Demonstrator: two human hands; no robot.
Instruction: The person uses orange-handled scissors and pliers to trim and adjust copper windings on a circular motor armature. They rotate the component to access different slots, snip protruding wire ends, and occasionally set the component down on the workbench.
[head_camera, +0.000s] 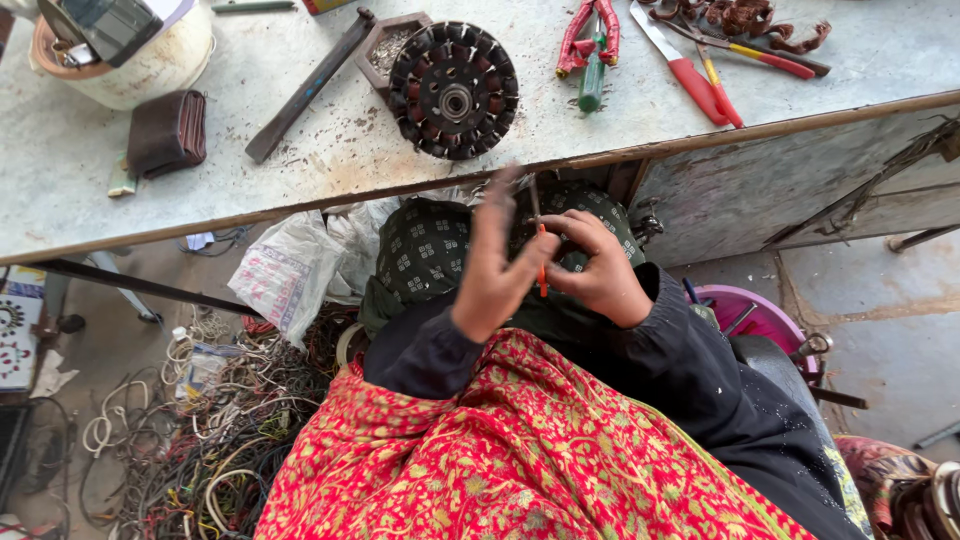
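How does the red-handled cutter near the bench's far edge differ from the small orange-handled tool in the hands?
The red-handled cutter lies untouched on the workbench; the orange-handled tool is held below the bench edge between the left hand and right hand. The cutter has two curved handles; the held tool shows one thin straight shaft. The cutter looks much bulkier. Both have warm-coloured grips.

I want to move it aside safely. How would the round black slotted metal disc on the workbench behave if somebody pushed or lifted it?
The round black slotted metal disc looks thick and solid, so probably heavy and stiff. It lies flat on the pale workbench top, so it would likely slide, not roll. Its slotted rim should give grip.
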